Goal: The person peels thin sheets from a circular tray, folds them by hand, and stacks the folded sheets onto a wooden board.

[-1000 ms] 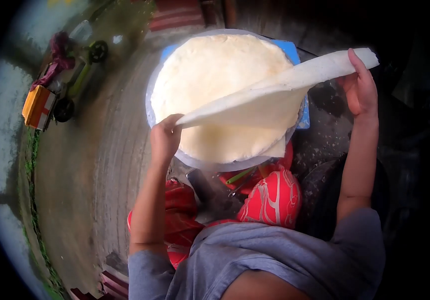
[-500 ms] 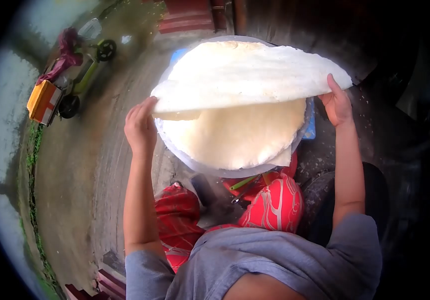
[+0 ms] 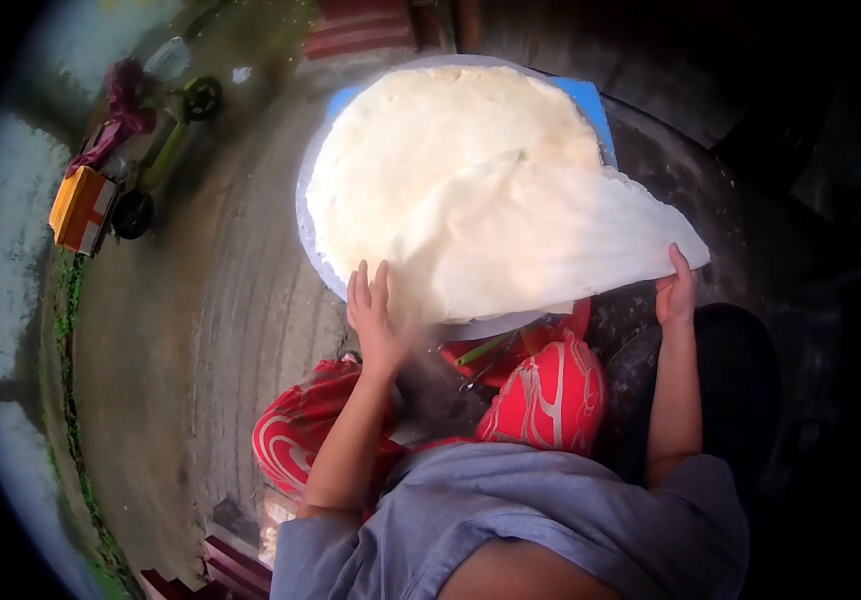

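Observation:
A large pale round sheet (image 3: 541,235), thin like flatbread, lies partly over a stack of similar round sheets (image 3: 421,130) on a round tray (image 3: 307,190). My right hand (image 3: 678,288) pinches the sheet's right corner, which sticks out past the tray. At the lower left edge of the stack is my left hand (image 3: 376,315), its fingers spread and holding nothing; its fingertips are at the sheets' edge, and whether they touch is unclear. Part of the top sheet is folded or rumpled near the middle.
Under the tray is a blue board (image 3: 589,110). Red patterned cloth (image 3: 546,400) covers the knees. A green-handled tool (image 3: 481,350) lies below the tray. A scooter (image 3: 163,155) with an orange and white box (image 3: 83,210) stands at the upper left.
The sheet, earlier held up between both hands, has come down over the lower right of the stack. My left hand has let go and moved right and down; my right hand has moved down.

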Demonstrator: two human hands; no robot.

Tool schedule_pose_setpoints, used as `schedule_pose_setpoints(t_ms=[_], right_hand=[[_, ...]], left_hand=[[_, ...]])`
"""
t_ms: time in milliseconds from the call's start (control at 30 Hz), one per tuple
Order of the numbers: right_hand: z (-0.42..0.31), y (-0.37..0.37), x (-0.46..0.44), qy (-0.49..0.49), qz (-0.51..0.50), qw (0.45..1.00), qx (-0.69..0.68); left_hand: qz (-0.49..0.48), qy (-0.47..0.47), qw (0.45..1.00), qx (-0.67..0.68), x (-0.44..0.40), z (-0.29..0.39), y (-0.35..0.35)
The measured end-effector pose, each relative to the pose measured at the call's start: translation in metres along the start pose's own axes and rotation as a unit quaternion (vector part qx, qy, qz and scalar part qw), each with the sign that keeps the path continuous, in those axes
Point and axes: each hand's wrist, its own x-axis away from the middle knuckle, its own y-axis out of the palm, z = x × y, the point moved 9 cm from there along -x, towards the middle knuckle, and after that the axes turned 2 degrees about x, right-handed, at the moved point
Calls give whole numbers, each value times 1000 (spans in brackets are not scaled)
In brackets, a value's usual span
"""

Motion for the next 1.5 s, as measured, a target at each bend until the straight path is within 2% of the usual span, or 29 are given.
schedule_pose_setpoints(t_ms=[33, 67, 133, 167, 200, 267, 300, 333, 400, 433, 467, 533, 567, 667, 733, 800, 867, 933, 1000, 1033, 1067, 1133, 1200, 1267, 1367, 1433, 1500], right_hand=[[-3, 1, 2, 4, 0, 1000, 0], [-4, 9, 5, 34, -38, 998, -37], [-17, 24, 11, 68, -76, 992, -72], [-29, 34, 13, 50, -78, 994, -53], [-41, 43, 16, 34, -78, 996, -33], [-56, 61, 19, 25, -82, 996, -32], [-64, 72, 20, 14, -96, 995, -28], [-73, 82, 21, 2, -111, 993, -24], [-93, 98, 26, -12, -127, 991, -29], [-106, 106, 29, -33, -134, 990, -34], [-117, 111, 30, -52, -140, 988, -39], [-139, 124, 27, -87, -132, 987, -26], [-145, 130, 19, -88, -153, 984, -6], [-151, 158, -11, -34, -256, 966, 29], [-146, 179, -38, -2, -275, 961, 43], [-140, 218, -49, 41, -330, 943, 27], [-140, 245, -66, 20, -282, 958, 37], [-143, 276, -81, 21, -294, 955, 38], [-147, 302, -94, 15, -285, 958, 24], [-149, 317, -82, 71, -298, 952, 2], [-150, 321, -86, 68, -301, 951, 1], [-161, 329, -94, 0, -334, 942, -21], [-160, 315, -84, -54, -333, 941, -18], [-140, 282, -70, -43, -314, 948, -21], [-74, 203, -50, 48, -255, 966, -13], [-26, 142, -45, 99, -222, 970, 0], [3, 91, -34, 123, -177, 976, 22]], left_hand=[[38, -116, 990, 67, -7, -21, 1], [36, -120, 990, 64, -8, -21, 0], [-37, 7, 999, -16, -17, 26, -9], [-57, 129, 979, -146, -11, 55, -10], [-60, 128, 979, -147, -5, 53, -6], [-83, 354, 895, -257, 27, 81, 23], [-197, 291, 913, -205, 25, 83, 31], [-198, 291, 914, -204, 25, 79, 35], [-180, 272, 898, -295, 22, 63, 48], [-201, 210, 935, -203, 15, 60, 41], [-192, 195, 947, -169, 10, 56, 33], [-199, 138, 970, -16, -5, 37, 18], [-205, 51, 977, -1, -15, 19, 12], [-231, -91, 949, 193, -53, -15, 1], [-251, -137, 924, 256, -89, -12, -12], [-255, -133, 925, 247, -126, -27, -16], [-236, -147, 934, 223, -164, -42, -26], [-224, -122, 945, 203, -203, -50, -39], [-164, -101, 963, 187, -246, -75, -54], [-113, -86, 970, 196, -258, -67, -73], [-63, -70, 974, 204, -269, -59, -92], [-6, -34, 986, 161, -286, -65, -118], [37, 0, 986, 161, -278, -67, -134], [93, 25, 992, 77, -240, -53, -140], [118, 80, 989, -25, -164, -18, -116], [98, 108, 988, -52, -123, -16, -82], [29, 100, 994, -35, -90, -34, -36]])
